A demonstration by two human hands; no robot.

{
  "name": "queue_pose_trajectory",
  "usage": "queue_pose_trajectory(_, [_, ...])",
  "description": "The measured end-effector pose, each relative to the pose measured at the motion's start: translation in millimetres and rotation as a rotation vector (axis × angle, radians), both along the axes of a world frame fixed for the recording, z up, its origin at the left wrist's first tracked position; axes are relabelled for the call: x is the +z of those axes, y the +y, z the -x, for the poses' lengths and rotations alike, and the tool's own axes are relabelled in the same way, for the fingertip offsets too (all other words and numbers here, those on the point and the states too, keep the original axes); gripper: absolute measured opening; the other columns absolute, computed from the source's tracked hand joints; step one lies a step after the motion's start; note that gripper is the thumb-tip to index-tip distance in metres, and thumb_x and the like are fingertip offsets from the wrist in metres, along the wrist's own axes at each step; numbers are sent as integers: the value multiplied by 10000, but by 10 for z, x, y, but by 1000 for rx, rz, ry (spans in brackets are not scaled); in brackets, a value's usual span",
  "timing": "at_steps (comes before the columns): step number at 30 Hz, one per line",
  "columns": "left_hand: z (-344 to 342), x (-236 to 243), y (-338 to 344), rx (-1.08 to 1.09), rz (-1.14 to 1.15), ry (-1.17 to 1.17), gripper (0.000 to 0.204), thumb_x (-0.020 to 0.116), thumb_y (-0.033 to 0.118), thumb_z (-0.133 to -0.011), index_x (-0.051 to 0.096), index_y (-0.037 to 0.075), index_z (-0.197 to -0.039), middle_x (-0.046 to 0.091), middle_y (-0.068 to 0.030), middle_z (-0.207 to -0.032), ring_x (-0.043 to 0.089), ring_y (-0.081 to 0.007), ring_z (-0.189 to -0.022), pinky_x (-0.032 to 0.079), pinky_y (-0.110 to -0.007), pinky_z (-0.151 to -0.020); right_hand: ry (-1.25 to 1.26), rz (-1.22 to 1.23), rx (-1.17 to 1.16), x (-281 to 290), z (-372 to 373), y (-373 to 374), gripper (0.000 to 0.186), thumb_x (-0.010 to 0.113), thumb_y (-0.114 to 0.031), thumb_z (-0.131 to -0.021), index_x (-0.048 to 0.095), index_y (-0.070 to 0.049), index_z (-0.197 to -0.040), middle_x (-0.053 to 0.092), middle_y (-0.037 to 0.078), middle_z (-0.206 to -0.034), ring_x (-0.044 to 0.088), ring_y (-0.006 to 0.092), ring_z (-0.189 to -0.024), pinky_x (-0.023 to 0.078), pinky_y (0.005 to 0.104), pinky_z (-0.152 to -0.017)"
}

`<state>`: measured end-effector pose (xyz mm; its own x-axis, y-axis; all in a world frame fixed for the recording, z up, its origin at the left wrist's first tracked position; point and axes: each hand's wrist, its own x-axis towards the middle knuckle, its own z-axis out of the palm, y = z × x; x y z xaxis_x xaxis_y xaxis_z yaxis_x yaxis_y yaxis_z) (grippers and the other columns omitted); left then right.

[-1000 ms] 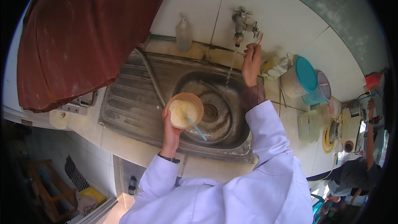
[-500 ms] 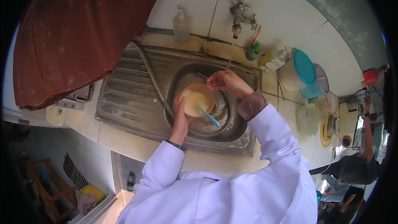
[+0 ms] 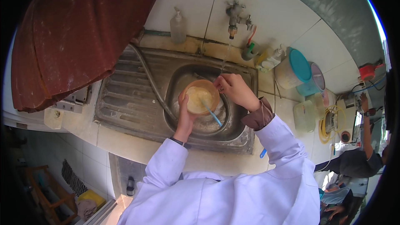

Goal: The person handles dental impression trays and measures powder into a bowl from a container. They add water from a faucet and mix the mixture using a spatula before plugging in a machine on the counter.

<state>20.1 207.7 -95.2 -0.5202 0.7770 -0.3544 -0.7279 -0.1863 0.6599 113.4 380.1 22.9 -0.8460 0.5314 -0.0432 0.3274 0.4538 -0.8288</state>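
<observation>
Over the sink basin, my left hand (image 3: 185,114) grips the left side of a peach-coloured bowl (image 3: 214,96). Pale cream stuff (image 3: 195,98) covers its inside, and a light-blue handle (image 3: 215,118) leans out over the near right rim; the utensil's head is hidden in the cream. At the bowl's upper right rim is my right hand (image 3: 236,91), fingers curled together; whether they pinch the rim or something small is not clear. From the tap (image 3: 232,31) a thin stream of water falls just behind that hand.
The steel sink (image 3: 121,96) has a ribbed drainboard at left, crossed by a grey hose (image 3: 149,75). Behind stand a pump bottle (image 3: 178,27), a cup with brushes (image 3: 250,52) and a soap bottle (image 3: 268,60). Lidded tubs (image 3: 291,73) line the right. A brown-red cover (image 3: 71,37) hangs upper left. Other people are far right.
My right hand has turned over and come down to the bowl's right rim, its fingers now curled. The bowl tilts a little differently and its blue handle has shifted slightly.
</observation>
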Motion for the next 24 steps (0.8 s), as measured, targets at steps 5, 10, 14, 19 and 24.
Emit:
queue_pose_trajectory(5, [21, -44, -28, 55, 17, 48, 535, 417, 485, -987, 267, 222, -1428, 397, -84, -1428, 444, -239, -1307, 470, -435, -995, 230, 684, -376, -911, 178, 986, 317, 382, -144, -988, 594, 81, -1056, 655, 168, -976, 650, 247, -894, 538, 356, -816])
queue_pose_trajectory(10, [51, 34, -71, 56, 59, 97, 530, 417, 479, -988, 263, 227, -1428, 387, -83, -1427, 440, -243, -1307, 476, -437, -986, 75, 836, -282, -900, 328, 1038, 277, 396, -114, -976, 589, 61, -1068, 647, 162, -1031, 636, 239, -962, 530, 351, -892])
queue_pose_trajectory(14, [49, 61, -24, 37, 103, 102, 536, 420, 489, -984, 261, 232, -1427, 380, -83, -1428, 429, -240, -1311, 474, -445, -983, -88, 736, 73, -392, 395, 442, 282, 409, -114, -970, 612, 72, -1029, 659, 155, -999, 648, 250, -909, 540, 357, -844])
queue_pose_trajectory(19, [69, 86, 6, 54, 99, 80, 543, 423, 498, -981, 264, 230, -1426, 378, -83, -1429, 421, -244, -1316, 471, -449, -985, -168, -302, 327, 267, 429, 106, 212, 483, -57, -887, 647, 75, -903, 681, 195, -873, 657, 362, -703, 550, 422, -710])
queue_pose_trajectory(24, [78, 168, -27, 40, 47, 68, 531, 413, 484, -989, 266, 227, -1429, 373, -81, -1435, 420, -244, -1319, 461, -454, -1000, 41, -1284, -216, 704, 789, 1260, 462, 586, -192, -886, 463, -102, -1322, 490, 182, -1260, 450, 349, -1223, 470, 396, -931])
